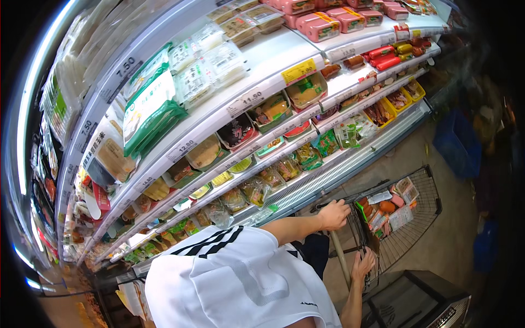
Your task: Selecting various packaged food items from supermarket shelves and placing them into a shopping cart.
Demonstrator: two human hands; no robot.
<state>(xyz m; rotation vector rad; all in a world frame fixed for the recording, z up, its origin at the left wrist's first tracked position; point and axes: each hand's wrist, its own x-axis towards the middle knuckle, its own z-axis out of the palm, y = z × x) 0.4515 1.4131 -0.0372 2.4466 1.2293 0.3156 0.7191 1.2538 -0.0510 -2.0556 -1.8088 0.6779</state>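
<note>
A wire shopping cart [404, 242] stands at the right, its handle side towards me. My left hand [334, 214] is curled at the corner of the cart beside the chiller, on its black handle. My right hand [364, 262] lies at the other part of the cart's handle side, thumb raised; whether its fingers close round the bar is hidden. In the cart lie packed foods: pink and reddish-brown sausages [386, 206], a clear tray pack [407, 190] and a whitish pack [401, 217].
A long open chiller with shelf edges [250, 98] runs along my left, holding pink packed meats [324, 29], green-and-white bags [154, 115] and yellow trays [397, 98]. A dark framed case [414, 295] stands at the lower right, near the cart. A blue crate [457, 143] is beyond.
</note>
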